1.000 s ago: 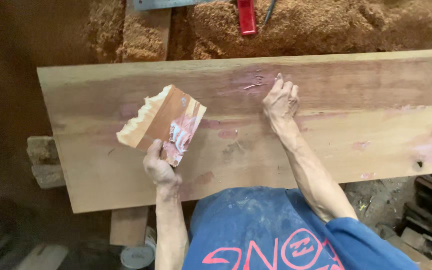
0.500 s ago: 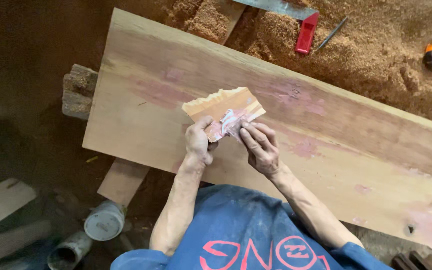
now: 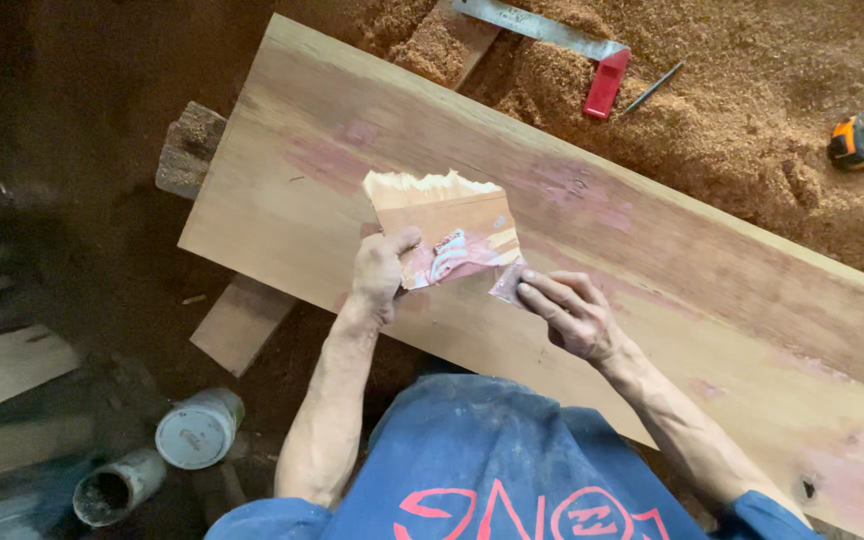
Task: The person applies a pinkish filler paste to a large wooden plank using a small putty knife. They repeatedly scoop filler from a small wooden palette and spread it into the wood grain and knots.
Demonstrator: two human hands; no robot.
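Observation:
A long wooden plank (image 3: 652,260) with pinkish filler patches lies across the view. My left hand (image 3: 380,272) grips a torn piece of cardboard (image 3: 447,215) smeared with pink putty, holding it tilted just above the plank. My right hand (image 3: 570,312) is beside the cardboard's right lower corner, its fingertips pinching a small pink scrap (image 3: 508,284) at that corner. Both forearms reach out over my blue shirt.
Sawdust covers the ground beyond the plank, with a metal square with a red handle (image 3: 592,60), a pencil (image 3: 654,88) and an orange-black tape measure (image 3: 858,140) on it. A wooden support block (image 3: 190,150) sticks out at left. Two cans (image 3: 198,428) stand at lower left.
My right hand left the plank's surface and came to the cardboard's corner. The camera view turned, so the plank now runs diagonally.

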